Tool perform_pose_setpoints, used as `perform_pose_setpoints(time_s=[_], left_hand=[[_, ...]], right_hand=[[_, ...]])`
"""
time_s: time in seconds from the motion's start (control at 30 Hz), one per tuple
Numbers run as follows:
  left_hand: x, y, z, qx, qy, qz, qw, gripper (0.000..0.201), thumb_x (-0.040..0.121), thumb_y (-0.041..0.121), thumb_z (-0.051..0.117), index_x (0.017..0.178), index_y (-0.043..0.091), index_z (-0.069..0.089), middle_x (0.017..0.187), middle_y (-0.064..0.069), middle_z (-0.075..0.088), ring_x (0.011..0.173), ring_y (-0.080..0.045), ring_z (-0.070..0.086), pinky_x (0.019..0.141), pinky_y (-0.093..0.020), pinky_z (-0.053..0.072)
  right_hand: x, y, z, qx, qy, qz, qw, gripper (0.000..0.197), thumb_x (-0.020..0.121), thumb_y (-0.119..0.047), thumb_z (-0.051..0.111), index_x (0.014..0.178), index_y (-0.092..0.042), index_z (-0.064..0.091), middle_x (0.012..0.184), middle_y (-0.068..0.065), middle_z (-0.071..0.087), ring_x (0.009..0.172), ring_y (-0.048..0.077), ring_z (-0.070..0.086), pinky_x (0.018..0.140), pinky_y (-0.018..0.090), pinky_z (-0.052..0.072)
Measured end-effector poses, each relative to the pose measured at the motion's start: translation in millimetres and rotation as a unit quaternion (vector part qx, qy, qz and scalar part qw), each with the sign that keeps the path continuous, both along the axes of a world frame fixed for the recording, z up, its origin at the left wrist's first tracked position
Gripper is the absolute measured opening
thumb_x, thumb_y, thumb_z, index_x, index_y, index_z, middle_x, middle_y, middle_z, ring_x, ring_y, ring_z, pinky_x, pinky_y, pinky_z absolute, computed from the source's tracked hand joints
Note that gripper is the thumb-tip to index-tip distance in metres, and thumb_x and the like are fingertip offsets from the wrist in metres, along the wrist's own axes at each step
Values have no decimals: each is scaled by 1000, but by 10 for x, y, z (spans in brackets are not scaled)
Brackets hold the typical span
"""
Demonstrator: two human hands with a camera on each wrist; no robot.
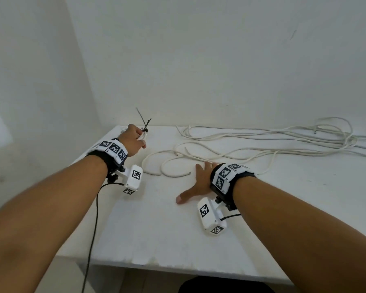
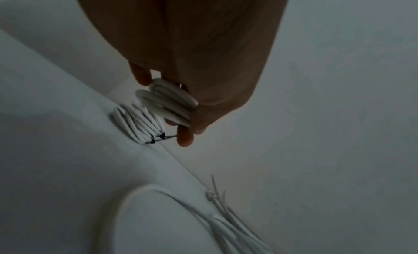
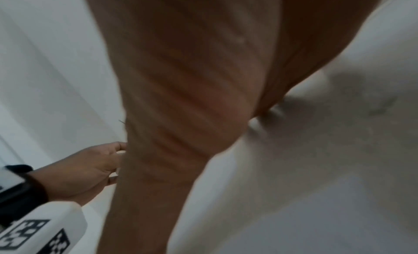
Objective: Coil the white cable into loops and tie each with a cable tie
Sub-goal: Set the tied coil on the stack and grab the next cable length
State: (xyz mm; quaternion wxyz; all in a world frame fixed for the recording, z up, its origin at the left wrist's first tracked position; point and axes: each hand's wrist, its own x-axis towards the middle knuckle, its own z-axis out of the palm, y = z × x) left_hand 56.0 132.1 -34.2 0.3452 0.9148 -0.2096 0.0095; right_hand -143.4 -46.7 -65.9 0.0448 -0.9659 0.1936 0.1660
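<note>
My left hand holds a small coiled bundle of white cable above the table's far left corner; a black cable tie sticks up from it. Another tied coil lies on the table by the wall, just below the held one. My right hand lies flat, fingers straight and thumb spread, over a strand of the loose white cable that sprawls across the table's middle and right. A cut cable end lies just left of that hand.
The white table stands in a corner, with walls behind and to the left. White cable ties lie by the back wall among the loose strands. A black lead hangs from my left wrist camera over the front edge.
</note>
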Motion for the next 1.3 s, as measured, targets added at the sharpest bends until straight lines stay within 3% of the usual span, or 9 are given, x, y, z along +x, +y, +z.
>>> perform_pose_setpoints(time_s=[0.03,0.23,0.5,0.67,0.8,0.93,1.03,1.17,1.3], left_hand=[[64,28,45,12,-23,9,1000,28,91,12,61,111,17,41,104,-2,60,98,-25,58,68,-26,43],[601,19,152,109,-124,66,984,25,87,25,64,107,27,50,113,-5,65,107,-33,59,100,-39,36],[1142,-237,123,175,-155,37,972,21,88,12,62,109,14,65,119,-9,67,108,-31,61,90,-31,45],[1156,-233,194,238,-161,29,957,22,86,29,66,107,24,72,124,-9,64,119,-30,55,102,-32,38],[1009,-189,219,172,-186,56,966,16,86,27,66,101,23,71,116,-14,57,117,-35,50,94,-40,42],[647,-314,208,166,-99,-14,981,15,87,24,67,94,12,72,100,-10,71,96,-29,66,81,-29,49],[433,-357,92,196,47,-22,979,23,85,28,72,95,8,69,95,-12,72,88,-29,71,80,-41,59],[227,-405,-91,265,49,-12,963,26,82,18,74,105,5,71,101,-12,73,88,-25,70,81,-35,58],[103,-375,-169,215,45,21,975,21,83,14,66,102,6,71,103,-12,71,83,-24,63,75,-31,54]], right_hand=[[8,5,-19,-3,4,1,1000,157,32,-101,52,157,-21,1,163,14,6,149,35,12,117,53,19],[9,3,-15,16,34,7,999,156,44,-95,60,153,-18,-20,162,14,-20,149,36,-14,119,55,1],[46,-19,24,56,82,9,995,151,52,-88,65,149,-19,-28,156,13,-34,146,35,-26,117,57,-4],[51,-12,37,60,88,7,994,152,52,-87,66,150,-19,-28,156,13,-34,146,35,-26,117,57,-5],[21,-2,34,67,69,6,995,151,52,-86,68,150,-19,-26,157,13,-32,146,35,-26,118,55,-6],[10,-14,4,69,49,4,996,153,49,-88,68,151,-20,-24,159,12,-30,146,34,-25,118,56,-5],[4,-16,-7,64,35,4,997,154,46,-89,67,152,-21,-22,160,12,-26,147,35,-24,119,55,-4],[-13,-19,-17,66,23,1,998,154,46,-89,67,153,-21,-20,161,11,-24,147,34,-23,119,56,-2],[-48,-31,6,83,18,5,996,148,52,-86,68,154,-21,-19,161,11,-25,148,32,-23,120,55,-1]])
